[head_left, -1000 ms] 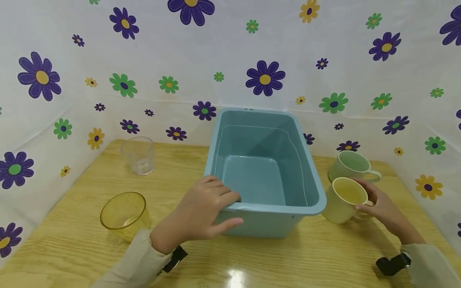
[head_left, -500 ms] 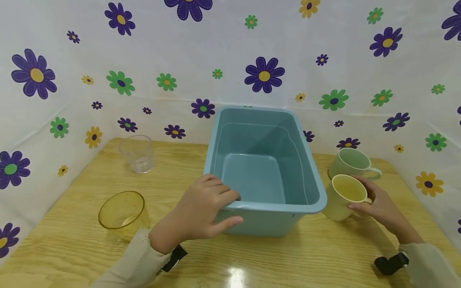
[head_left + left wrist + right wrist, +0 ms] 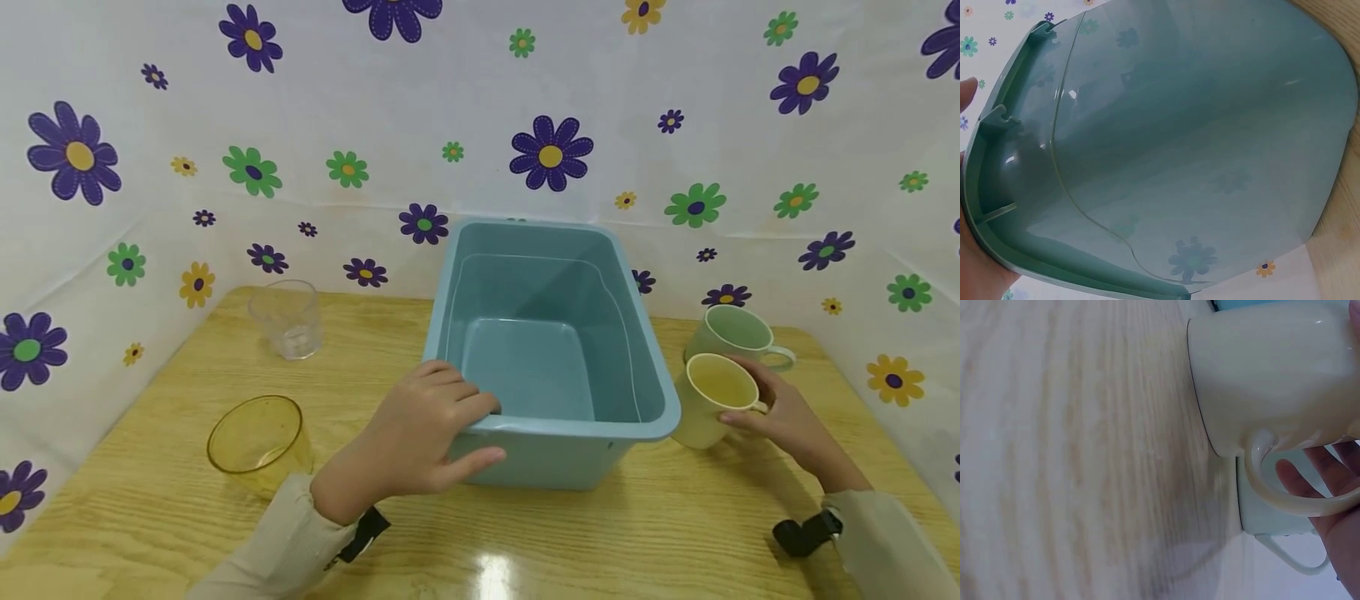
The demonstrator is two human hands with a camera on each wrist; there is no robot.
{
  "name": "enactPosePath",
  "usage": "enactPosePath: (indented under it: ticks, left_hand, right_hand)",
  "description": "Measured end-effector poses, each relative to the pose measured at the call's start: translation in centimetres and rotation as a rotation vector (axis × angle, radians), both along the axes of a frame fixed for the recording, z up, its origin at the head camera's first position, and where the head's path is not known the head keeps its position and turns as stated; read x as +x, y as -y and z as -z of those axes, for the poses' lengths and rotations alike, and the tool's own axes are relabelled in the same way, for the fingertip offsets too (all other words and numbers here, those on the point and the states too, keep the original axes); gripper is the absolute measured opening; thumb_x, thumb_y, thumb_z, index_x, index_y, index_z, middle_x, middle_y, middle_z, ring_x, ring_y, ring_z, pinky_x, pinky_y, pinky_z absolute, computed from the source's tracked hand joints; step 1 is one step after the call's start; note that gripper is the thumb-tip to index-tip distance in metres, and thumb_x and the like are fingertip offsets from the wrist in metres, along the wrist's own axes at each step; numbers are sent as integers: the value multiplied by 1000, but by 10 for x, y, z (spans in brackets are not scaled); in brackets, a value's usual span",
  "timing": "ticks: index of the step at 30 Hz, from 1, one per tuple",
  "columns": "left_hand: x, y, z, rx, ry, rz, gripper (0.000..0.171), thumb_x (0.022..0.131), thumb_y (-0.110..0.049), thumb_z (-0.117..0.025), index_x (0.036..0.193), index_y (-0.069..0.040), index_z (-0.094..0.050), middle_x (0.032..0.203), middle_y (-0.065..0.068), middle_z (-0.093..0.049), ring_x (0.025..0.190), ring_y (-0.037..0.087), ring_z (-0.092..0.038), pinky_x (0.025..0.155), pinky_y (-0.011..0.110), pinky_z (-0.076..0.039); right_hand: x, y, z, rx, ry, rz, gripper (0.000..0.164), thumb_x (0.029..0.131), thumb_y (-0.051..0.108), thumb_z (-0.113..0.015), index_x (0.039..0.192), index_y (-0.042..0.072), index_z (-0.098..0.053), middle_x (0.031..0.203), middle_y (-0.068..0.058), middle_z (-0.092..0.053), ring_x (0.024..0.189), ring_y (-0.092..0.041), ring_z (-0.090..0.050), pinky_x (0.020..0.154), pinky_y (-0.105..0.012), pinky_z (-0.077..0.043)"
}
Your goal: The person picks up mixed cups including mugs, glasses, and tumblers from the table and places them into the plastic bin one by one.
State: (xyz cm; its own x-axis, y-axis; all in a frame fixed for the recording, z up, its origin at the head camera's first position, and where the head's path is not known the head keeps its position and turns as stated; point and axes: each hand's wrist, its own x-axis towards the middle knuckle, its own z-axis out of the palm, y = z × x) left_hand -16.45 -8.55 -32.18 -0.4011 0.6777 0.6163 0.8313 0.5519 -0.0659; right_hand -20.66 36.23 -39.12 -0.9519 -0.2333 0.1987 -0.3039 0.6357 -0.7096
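A blue plastic tub (image 3: 577,429) stands mid-table with nothing inside it. My left hand (image 3: 420,429) grips its near rim, fingers over the edge and thumb along the outside. The left wrist view shows the tub's outer wall (image 3: 1210,125) and part of that hand at the left. To the tub's right, my right hand (image 3: 783,417) holds a cream mug (image 3: 705,417), fingers behind it and thumb near its handle. In the right wrist view the cream mug (image 3: 1272,381) is upright, close over the tabletop. Behind it stands a pale green mug (image 3: 712,337), partly hidden.
On the left stand an amber glass bowl (image 3: 258,450), near my left forearm, and a clear glass cup (image 3: 292,325) farther back. Flower-printed white sheeting (image 3: 450,100) walls the wooden table (image 3: 600,542) at the back and sides.
My right hand and the cream mug have shifted slightly away from me and to the left, nearer the green mug. My left hand keeps its grip on the tub.
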Motion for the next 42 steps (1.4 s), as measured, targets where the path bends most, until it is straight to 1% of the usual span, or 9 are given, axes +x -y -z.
enactPosePath:
  ticks: [5,11,20,25,29,33,38,42]
  left_hand:
    - [-1,0,0,-1,-2,-3,69,96,-60,-14,84,-17,-66,70,-7,-66,66,10,-59,78,31,-48]
    - [-1,0,1,-4,-7,-4,68,96,-60,-14,84,-17,-66,70,-7,-65,66,10,-59,78,31,-48]
    - [0,1,-1,-8,-2,-8,68,96,-61,-15,84,-17,-66,71,-7,-65,67,10,-59,79,31,-48]
    - [0,1,0,-3,1,-1,67,96,-60,-16,84,-17,-66,71,-7,-66,67,10,-60,78,31,-48]
    - [0,1,1,3,3,1,67,96,-60,-16,83,-17,-66,71,-7,-66,67,10,-60,79,31,-48]
    - [0,1,0,4,2,1,67,96,-60,-16,83,-17,-66,71,-7,-66,67,10,-60,79,31,-48]
    - [1,1,-1,3,3,1,66,96,-60,-17,84,-17,-66,71,-7,-66,68,10,-60,79,31,-48]
    - [1,1,-1,3,0,-2,67,96,-60,-16,84,-17,-66,71,-7,-65,67,10,-60,79,31,-48]
  right_hand:
    - [-5,1,-2,8,15,0,72,80,7,-71,143,8,-35,116,28,-46,102,14,-46,80,-7,-36]
    - [-10,2,-2,-7,13,-16,71,81,7,-70,142,6,-34,117,29,-44,103,15,-44,81,-4,-35]
    - [-12,2,-2,-23,21,-21,72,82,7,-70,143,5,-33,118,30,-43,103,16,-44,81,-4,-36]
    - [-11,1,-1,-22,26,-32,72,83,6,-68,144,6,-31,119,29,-42,104,16,-44,80,-5,-37]
    - [-10,0,0,-26,35,-40,72,84,6,-67,146,8,-30,120,28,-42,105,15,-43,80,-6,-39]
    - [-7,-5,4,-73,34,-64,72,85,3,-65,147,11,-28,123,28,-42,108,16,-43,82,-5,-41]
    - [-1,-12,11,-135,47,-92,69,88,1,-61,147,9,-27,129,31,-38,115,21,-37,85,-3,-40]
    - [2,-15,11,-147,52,-95,64,90,0,-58,146,7,-28,128,34,-37,114,24,-36,84,-2,-40]
